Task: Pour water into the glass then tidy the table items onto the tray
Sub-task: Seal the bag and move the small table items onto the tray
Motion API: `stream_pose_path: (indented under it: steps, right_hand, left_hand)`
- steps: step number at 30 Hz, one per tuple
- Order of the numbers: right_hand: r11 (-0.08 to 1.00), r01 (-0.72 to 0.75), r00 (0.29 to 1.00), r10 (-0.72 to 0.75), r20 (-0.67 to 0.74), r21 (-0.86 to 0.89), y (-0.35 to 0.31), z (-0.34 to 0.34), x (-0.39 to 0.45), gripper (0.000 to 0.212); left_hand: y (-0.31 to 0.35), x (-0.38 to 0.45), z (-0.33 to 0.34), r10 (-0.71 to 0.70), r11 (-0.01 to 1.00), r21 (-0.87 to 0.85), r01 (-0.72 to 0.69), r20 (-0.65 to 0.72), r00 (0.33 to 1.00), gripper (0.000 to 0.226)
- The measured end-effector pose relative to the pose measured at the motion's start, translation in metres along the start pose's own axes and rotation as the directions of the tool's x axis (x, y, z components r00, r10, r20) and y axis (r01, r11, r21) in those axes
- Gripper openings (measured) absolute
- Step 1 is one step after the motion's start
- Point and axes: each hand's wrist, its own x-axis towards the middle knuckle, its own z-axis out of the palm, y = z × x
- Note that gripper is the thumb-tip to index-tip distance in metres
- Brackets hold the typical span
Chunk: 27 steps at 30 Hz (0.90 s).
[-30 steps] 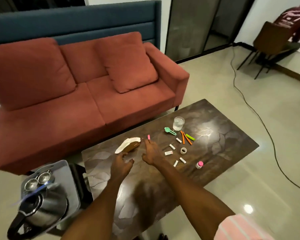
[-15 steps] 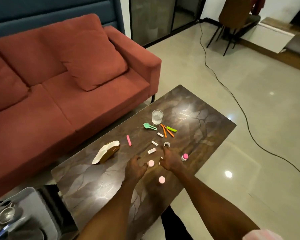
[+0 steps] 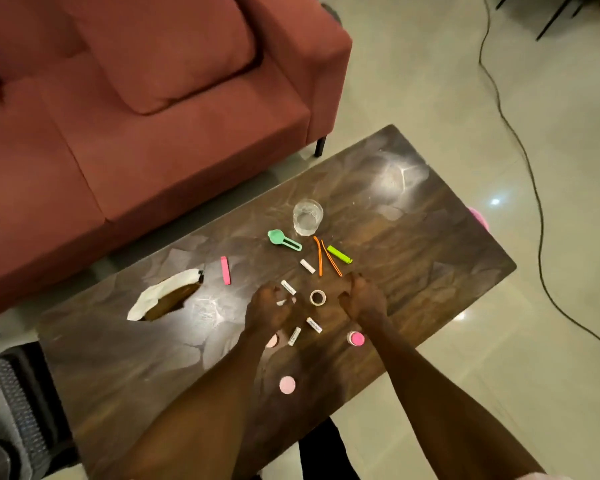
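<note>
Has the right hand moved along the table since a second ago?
Yes. The right hand went from beside the pink stick to past the tape ring, nearer the orange sticks.

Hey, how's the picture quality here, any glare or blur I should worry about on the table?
Head view: bright glare patches sit on the glossy table, one beyond the glass and one beside the brown pouch; the floor also shows light spots. The small items stay sharp enough, but both hands, left hand and right hand, look dark and slightly soft. The wide lens bends the table edges.
</note>
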Motion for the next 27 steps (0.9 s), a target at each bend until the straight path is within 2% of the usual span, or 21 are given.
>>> stream_pose_path:
  steps: [6, 13, 19, 24, 27]
  right_hand:
    - [1.000, -0.009, 1.000, 0.010, -0.015, 0.017, 0.024, 0.007, 0.064, 0.039]
    - [0.989, -0.034, 0.996, 0.022, 0.082, 0.141, 0.026, 0.040, 0.121, 0.033]
    - [0.991, 0.008, 0.998, -0.015, 0.053, 0.137, 0.030, 0.064, 0.142, 0.027]
    - [0.976, -0.038, 0.999, 0.038, 0.006, 0.216, 0.025, 0.061, 0.135, 0.022]
    - [0.959, -0.085, 0.996, 0.084, 0.014, 0.271, 0.016, 0.056, 0.113, 0.023]
  left_hand:
    - [0.041, 0.059, 0.047, -0.082, 0.996, 0.036, 0.084, -0.051, 0.995, 0.018]
    - [0.055, 0.118, 0.104, -0.134, 0.985, 0.101, 0.140, -0.065, 0.989, 0.026]
    - [0.054, 0.146, 0.132, -0.098, 0.978, 0.184, 0.097, -0.003, 0.995, 0.028]
    - [0.059, 0.140, 0.133, -0.094, 0.990, 0.108, 0.095, -0.015, 0.995, 0.025]
    - [0.065, 0.114, 0.112, -0.115, 0.993, 0.039, 0.116, -0.011, 0.993, 0.024]
